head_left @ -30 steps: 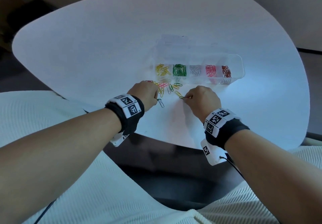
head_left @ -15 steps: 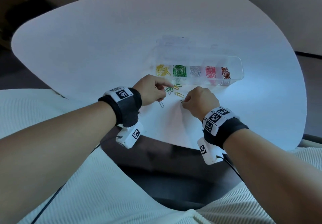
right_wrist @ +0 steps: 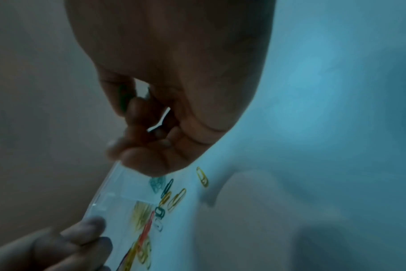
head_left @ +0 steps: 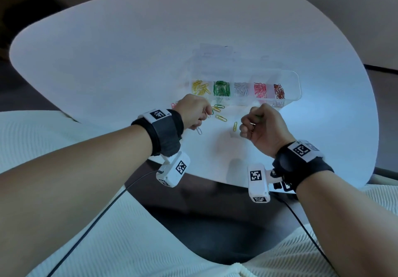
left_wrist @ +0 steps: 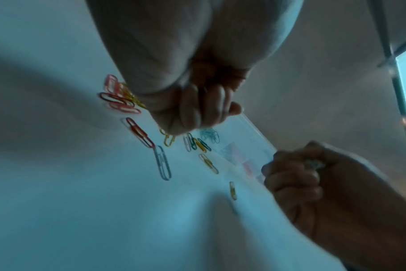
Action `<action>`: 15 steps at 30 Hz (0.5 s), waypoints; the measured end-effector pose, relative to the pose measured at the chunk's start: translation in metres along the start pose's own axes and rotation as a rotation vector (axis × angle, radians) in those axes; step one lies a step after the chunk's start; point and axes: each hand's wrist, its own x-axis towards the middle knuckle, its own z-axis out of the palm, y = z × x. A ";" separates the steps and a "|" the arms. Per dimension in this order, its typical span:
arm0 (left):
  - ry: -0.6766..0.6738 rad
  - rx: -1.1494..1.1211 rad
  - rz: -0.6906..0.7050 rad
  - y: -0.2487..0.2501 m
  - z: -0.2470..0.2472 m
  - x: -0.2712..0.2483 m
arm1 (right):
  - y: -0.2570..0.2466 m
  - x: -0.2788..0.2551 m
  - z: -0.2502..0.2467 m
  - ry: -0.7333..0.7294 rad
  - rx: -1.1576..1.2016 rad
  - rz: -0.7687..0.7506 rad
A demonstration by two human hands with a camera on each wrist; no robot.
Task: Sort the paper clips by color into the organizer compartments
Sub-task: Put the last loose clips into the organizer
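Note:
A clear organizer [head_left: 291,82] holds yellow [head_left: 200,88], green [head_left: 221,88], silver [head_left: 241,89], pink [head_left: 260,90] and dark red [head_left: 279,91] paper clips in separate compartments. Loose clips lie in front of it: yellow ones [head_left: 220,117] [head_left: 235,126], a silver one [head_left: 199,130], and a mixed heap [left_wrist: 118,99] partly hidden under my left hand. My left hand [head_left: 193,113] hovers over the heap with fingers curled; I see nothing held in it. My right hand [head_left: 258,123] is raised, pinching a green clip [head_left: 259,116] in a closed fist.
The white table [head_left: 129,50] curves to a near edge just behind both wrists. The organizer's open lid [head_left: 215,57] lies flat behind the compartments. My lap in white ribbed fabric [head_left: 107,244] fills the foreground.
My right hand rose off the table and turned palm-left, carrying the green clip. My left hand drew its pointing finger back into a curl. A yellow clip now lies alone beside the right fist.

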 end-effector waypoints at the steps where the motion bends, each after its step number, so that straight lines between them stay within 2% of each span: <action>1: 0.038 0.171 0.071 -0.001 0.002 0.001 | -0.002 0.000 0.001 -0.025 0.020 0.001; 3: 0.107 0.503 0.227 -0.008 0.004 0.001 | -0.004 -0.002 0.005 -0.051 0.026 -0.024; 5: 0.106 0.744 0.318 -0.015 0.002 0.002 | -0.006 0.001 0.010 -0.051 -0.012 -0.069; 9: 0.094 0.977 0.344 -0.026 -0.003 0.014 | -0.009 0.008 0.024 -0.076 -0.179 -0.152; 10: 0.099 1.013 0.346 -0.027 -0.004 0.016 | -0.010 0.009 0.027 -0.067 -0.297 -0.173; 13: 0.109 1.109 0.350 -0.028 -0.004 0.017 | -0.009 0.016 0.034 0.028 -0.940 -0.288; 15: 0.118 1.125 0.346 -0.027 -0.005 0.017 | -0.005 0.023 0.036 0.077 -1.272 -0.341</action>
